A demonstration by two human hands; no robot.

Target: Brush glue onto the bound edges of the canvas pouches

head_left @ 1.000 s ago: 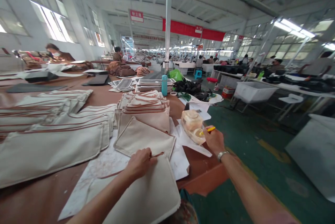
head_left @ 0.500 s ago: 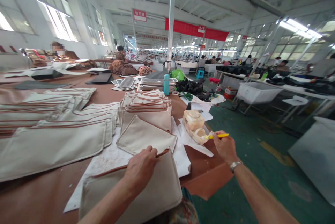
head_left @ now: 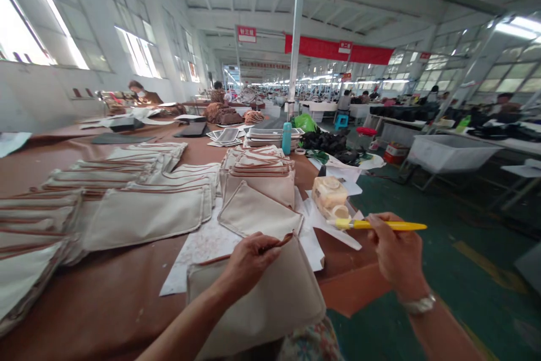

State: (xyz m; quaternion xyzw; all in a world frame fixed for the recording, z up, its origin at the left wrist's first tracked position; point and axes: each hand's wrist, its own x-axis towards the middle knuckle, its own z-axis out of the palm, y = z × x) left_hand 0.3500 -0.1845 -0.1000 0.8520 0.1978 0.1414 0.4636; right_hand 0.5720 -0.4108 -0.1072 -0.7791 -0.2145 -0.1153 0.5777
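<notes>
The left hand (head_left: 249, 262) grips the brown upper edge of a cream rectangular fabric panel (head_left: 279, 299), which is tilted at the near edge of the brown sheet-covered table (head_left: 114, 299). The right hand (head_left: 395, 254) grasps a slim yellow-handled brush (head_left: 406, 226), nearly horizontal, tip leftward. The tip is at the mouth of a squat, yellowish plastic container (head_left: 328, 193); contact cannot be determined. Beyond the left hand lies another cream panel (head_left: 257, 212).
</notes>
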